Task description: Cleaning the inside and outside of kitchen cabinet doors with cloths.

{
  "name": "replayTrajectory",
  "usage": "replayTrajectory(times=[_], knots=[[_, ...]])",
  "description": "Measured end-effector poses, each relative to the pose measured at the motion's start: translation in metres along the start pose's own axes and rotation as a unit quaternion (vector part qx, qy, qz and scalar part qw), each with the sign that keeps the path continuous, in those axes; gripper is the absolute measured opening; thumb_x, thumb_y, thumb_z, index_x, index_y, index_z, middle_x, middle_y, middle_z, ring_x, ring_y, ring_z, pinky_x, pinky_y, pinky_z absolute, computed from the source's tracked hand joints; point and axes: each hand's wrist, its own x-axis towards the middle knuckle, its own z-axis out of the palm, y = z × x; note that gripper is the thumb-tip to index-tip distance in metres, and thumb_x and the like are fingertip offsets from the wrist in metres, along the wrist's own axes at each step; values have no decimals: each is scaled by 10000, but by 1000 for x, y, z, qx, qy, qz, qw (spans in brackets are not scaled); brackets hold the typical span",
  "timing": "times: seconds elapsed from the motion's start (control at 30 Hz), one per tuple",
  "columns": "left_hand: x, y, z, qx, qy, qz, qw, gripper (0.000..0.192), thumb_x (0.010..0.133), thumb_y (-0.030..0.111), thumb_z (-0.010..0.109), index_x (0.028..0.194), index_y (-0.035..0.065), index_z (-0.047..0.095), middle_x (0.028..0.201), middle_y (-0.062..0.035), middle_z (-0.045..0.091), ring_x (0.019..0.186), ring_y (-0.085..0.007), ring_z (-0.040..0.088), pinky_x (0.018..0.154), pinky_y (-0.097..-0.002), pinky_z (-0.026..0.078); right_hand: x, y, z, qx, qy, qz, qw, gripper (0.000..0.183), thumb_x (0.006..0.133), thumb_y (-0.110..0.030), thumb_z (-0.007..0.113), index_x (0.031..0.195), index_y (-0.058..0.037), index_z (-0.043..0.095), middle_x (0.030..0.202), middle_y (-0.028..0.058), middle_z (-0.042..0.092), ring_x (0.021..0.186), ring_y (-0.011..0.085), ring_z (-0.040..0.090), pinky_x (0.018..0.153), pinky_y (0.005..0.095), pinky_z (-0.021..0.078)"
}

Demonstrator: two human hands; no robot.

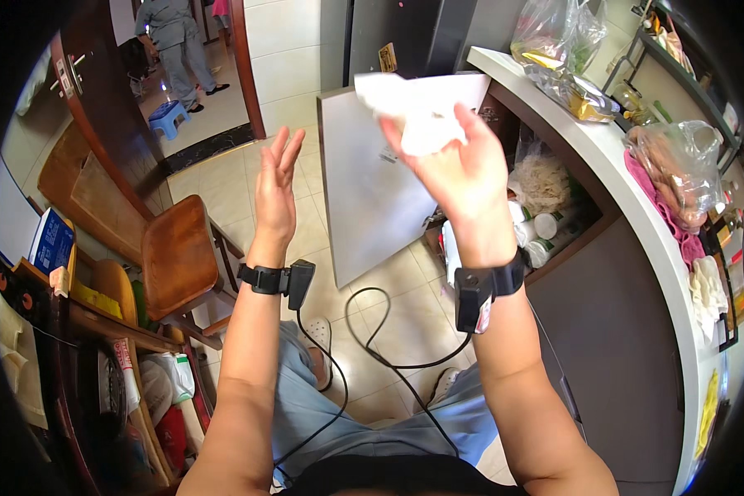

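My left hand [277, 189] is raised over the tiled floor, fingers extended and the thumb side hard to see, with nothing in it. My right hand [456, 167] is lifted in front of a cabinet door, holding a white cloth or paper [431, 121] that is overexposed and blurred. Part of the white piece lies between thumb and fingers. The light grey cabinet door [366, 198] stands open behind it. Inside the cabinet, right of my right wrist, are a plastic bag with pale contents [542, 183] and several white containers [544, 226].
A curved white countertop [642, 248] runs along the right, bearing plastic bags, a pink cloth [663, 211] and white gloves [708, 291]. Wooden chairs [180, 254] and open shelving stand left. A black cable [381, 359] hangs between my wrists. Beyond the doorway, a person [175, 49] stands near a blue stool [168, 118].
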Motion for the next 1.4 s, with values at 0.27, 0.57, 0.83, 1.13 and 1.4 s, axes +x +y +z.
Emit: replayTrajectory(times=[0.27,0.57,0.83,1.13,1.4], knots=[[2,-22,37,123,94,57,986,509,1023,365,440,1380,5,475,1397,-162,522,1308,-260,466,1090,-366,334,-48,-15,-58,10,88,-18,996,539,1043,-310,287,1424,69,329,1492,210,381,1375,364,367,1173,496,235],[-59,-32,134,217,-27,108,970,272,970,204,595,1153,6,624,1043,-57,620,910,-165,605,812,-302,496,-65,-13,-117,-265,91,-98,955,454,1030,-294,386,1384,-15,438,1387,97,517,1261,229,487,1124,374,312],[-57,-75,126,-200,25,-307,930,310,1016,177,509,1265,0,558,1150,-73,642,1026,-159,619,894,-300,504,-89,-4,-163,-557,72,-92,822,531,1023,-270,424,1477,-6,350,1559,98,293,1443,208,243,1175,348,176],[-5,-18,70,562,-8,419,713,532,926,188,606,1425,63,472,1508,-205,373,1400,-412,321,1140,-457,285,-132,-46,-186,-579,262,-104,765,368,935,-204,609,1239,2,581,1219,72,609,1083,139,562,946,278,419],[73,-2,55,784,-39,417,458,595,834,218,689,1402,233,511,1404,-87,494,1276,-325,460,1011,-412,440,-135,-56,-173,-542,218,-80,808,375,929,-180,619,1239,26,570,1186,90,632,1007,115,590,910,253,438]])
